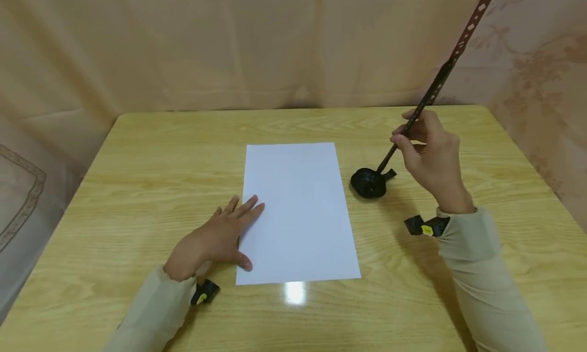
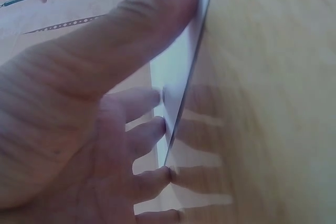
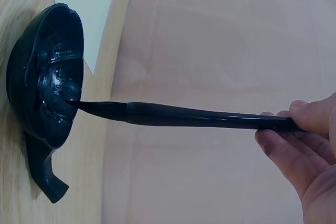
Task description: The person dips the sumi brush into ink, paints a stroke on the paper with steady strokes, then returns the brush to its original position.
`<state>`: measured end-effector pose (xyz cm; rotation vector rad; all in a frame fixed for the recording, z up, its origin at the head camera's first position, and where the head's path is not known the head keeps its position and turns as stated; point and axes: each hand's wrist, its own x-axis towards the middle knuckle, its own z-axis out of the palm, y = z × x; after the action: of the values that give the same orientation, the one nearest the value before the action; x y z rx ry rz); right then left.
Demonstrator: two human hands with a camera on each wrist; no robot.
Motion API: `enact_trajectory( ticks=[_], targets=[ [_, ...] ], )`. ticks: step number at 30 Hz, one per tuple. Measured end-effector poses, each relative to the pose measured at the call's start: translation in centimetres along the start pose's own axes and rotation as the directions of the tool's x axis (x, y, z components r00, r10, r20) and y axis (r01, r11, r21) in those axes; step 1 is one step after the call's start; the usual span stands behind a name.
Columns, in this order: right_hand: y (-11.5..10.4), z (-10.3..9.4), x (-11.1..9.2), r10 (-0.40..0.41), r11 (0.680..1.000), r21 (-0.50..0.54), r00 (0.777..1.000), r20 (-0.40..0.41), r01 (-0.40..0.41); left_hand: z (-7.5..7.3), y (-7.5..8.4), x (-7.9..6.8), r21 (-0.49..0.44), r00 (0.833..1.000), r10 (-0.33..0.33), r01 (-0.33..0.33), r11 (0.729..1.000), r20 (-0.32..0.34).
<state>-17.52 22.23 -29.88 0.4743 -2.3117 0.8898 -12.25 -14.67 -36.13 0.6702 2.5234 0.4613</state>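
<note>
The right hand [image 1: 433, 156] pinches a long black brush [image 1: 428, 97] in its grip, the tip dipped in a black ink dish [image 1: 369, 183] just right of a white paper sheet [image 1: 298, 214] at mid-tabletop [image 1: 137, 179]. The left hand [image 1: 215, 240], released and flat, presses the sheet's near left edge with spread fingers [image 2: 147, 135].

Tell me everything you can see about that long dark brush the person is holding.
The long, slender black brush has a dark glossy shaft whose upper part carries a row of pale diamond marks. It ends in a pointed black tip of wet-looking bristles. It leans steeply, top toward the upper right. The right hand pinches it low on the shaft, and its tip dips into the small black ink dish standing on the pale wooden table, right of the white paper sheet.
</note>
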Motion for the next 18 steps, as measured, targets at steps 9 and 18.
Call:
enact_trajectory(
  ticks=[9, 18],
  targets=[
    [-0.9, 1.3, 1.3, -0.032, 0.999, 0.043, 0.998, 0.044, 0.030, 0.2, 0.1, 0.3, 0.013, 1.000, -0.002, 0.002, 1.000, 0.002],
    [-2.5, 2.8, 2.8, -0.085, 0.992, 0.095, 0.995, 0.060, 0.079, -0.2, 1.5, 1.8, 0.006, 1.000, 0.025, -0.025, 1.000, -0.006]
  ],
)
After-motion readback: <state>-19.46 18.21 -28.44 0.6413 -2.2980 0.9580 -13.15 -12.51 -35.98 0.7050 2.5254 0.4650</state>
